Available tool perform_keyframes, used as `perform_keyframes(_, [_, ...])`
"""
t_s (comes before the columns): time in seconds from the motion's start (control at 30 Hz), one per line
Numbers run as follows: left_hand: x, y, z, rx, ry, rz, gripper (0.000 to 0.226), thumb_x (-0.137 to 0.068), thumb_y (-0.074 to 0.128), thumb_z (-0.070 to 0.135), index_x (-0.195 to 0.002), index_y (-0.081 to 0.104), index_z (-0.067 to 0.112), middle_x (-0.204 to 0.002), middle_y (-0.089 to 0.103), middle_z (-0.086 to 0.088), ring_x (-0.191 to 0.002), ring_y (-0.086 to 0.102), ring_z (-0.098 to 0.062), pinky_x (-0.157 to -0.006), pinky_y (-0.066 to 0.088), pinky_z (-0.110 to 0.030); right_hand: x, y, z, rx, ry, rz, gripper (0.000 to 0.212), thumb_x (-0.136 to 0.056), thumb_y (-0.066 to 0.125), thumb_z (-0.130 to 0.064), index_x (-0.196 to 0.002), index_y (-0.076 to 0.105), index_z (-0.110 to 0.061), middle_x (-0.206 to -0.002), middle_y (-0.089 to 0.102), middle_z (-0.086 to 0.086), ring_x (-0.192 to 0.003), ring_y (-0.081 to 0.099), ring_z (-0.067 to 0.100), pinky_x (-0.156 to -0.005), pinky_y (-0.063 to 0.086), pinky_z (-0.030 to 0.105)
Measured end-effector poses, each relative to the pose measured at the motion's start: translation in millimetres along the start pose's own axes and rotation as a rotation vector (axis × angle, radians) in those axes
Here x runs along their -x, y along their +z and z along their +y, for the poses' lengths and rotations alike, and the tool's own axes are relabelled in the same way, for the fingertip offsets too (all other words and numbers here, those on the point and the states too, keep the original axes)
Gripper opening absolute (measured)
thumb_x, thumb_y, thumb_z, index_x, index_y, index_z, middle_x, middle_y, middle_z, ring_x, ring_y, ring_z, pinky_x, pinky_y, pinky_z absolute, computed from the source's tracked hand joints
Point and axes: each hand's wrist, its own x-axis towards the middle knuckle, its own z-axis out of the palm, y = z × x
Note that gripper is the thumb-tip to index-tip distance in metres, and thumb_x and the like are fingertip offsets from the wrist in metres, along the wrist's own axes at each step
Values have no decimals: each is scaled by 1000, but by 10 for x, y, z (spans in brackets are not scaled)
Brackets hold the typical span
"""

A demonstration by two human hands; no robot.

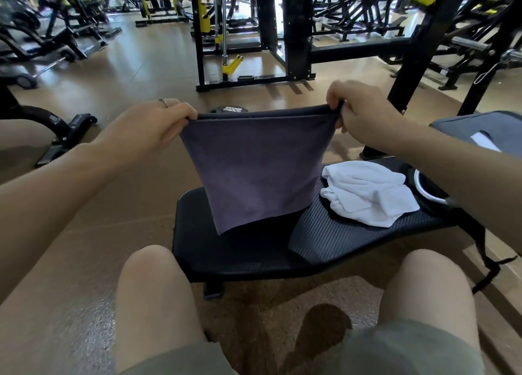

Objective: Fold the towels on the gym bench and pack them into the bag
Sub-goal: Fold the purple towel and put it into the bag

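Your knees sit just short of the black bench (254, 256). Above its near end hangs the purple towel (254, 165), doubled over, your left hand (149, 123) and right hand (364, 112) each pinching a top corner. Farther along the bench lies the white towel (367, 191), crumpled; beyond it, the grey bag (485, 131).

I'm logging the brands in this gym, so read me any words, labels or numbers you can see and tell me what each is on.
"HAMMER STRENGTH", white on the black plate just behind the dark towel's top edge; it appears upside down and the second word is blurry, so that reading is partly a guess.
Nothing else readable.
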Motion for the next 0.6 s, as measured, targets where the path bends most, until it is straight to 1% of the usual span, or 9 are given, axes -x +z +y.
perform_keyframes(0.03, [2, -3, -18, -2, 4, -8, 21, -101, 53, 10, -119, 62, 13, -108, 68, -7, -89, 62, -34, -71, 40, -33, 10, 7, 24, 62, -85, -32, 32, -81, 36, 11, -94, 60, -7, -90, 56, 10, -75, 57, 30, -71, 49, 36])
perform_keyframes(0.1, [10, -17, -40, -12, 8, -11, 19, -100, 54, 10, -117, 63, 12, -107, 68, -7, -86, 63, -35, -69, 44, -36, 13, 9, 90, 130, -145, -65, 30, -85, 40, 8, -97, 65, -5, -92, 56, 7, -76, 54, 26, -74, 45, 35])
perform_keyframes(0.2, [22, -39, -44, -19, -17, 7, 15, -98, 59, 7, -112, 65, 8, -103, 68, -9, -84, 64, -35, -67, 41, -35, 37, -24, 140, 192, -228, -82, 18, -85, 48, -6, -90, 66, -5, -85, 61, 6, -73, 55, 25, -69, 42, 33])
perform_keyframes(0.27, [23, -51, -47, -13, -44, 17, 14, -98, 61, 5, -110, 67, 6, -100, 69, -12, -87, 64, -36, -69, 39, -35, 66, -52, 140, 230, -299, -135, 11, -87, 58, -13, -83, 65, -5, -80, 60, 5, -69, 56, 24, -66, 46, 35])
perform_keyframes(0.33, [29, -60, -63, 2, -51, 25, 14, -97, 61, 5, -110, 67, 5, -99, 69, -12, -88, 64, -37, -69, 41, -37, 77, -57, 137, 276, -330, -175, 12, -85, 68, -15, -80, 64, -5, -77, 58, 4, -65, 55, 23, -63, 47, 35])
perform_keyframes(0.37, [34, -64, -72, 8, -49, 27, 13, -98, 61, 6, -109, 67, 5, -99, 69, -12, -87, 64, -36, -69, 43, -38, 72, -47, 142, 293, -337, -172, 13, -84, 69, -15, -79, 63, -5, -76, 57, 4, -65, 53, 24, -63, 45, 34])
perform_keyframes(0.43, [42, -61, -85, 6, -38, 27, 12, -97, 62, 7, -108, 67, 6, -96, 70, -11, -84, 64, -35, -68, 44, -39, 42, -21, 155, 284, -312, -115, 14, -86, 68, -11, -76, 60, -4, -73, 56, 6, -65, 51, 27, -62, 42, 35])
perform_keyframes(0.53, [53, -49, -96, -2, -41, 18, 9, -95, 67, 9, -103, 69, 7, -87, 70, -12, -77, 64, -36, -65, 43, -38, -2, 7, 155, 209, -173, -32, 14, -87, 64, -8, -75, 60, -4, -68, 59, 6, -68, 58, 29, -63, 40, 32])
perform_keyframes(0.6, [60, -51, -104, 1, -42, 9, 8, -95, 68, 12, -101, 70, 8, -83, 70, -11, -75, 65, -35, -65, 45, -38, -7, 32, 138, 164, -82, -26, 12, -88, 63, -9, -77, 63, -5, -70, 64, 8, -71, 64, 28, -65, 46, 33])
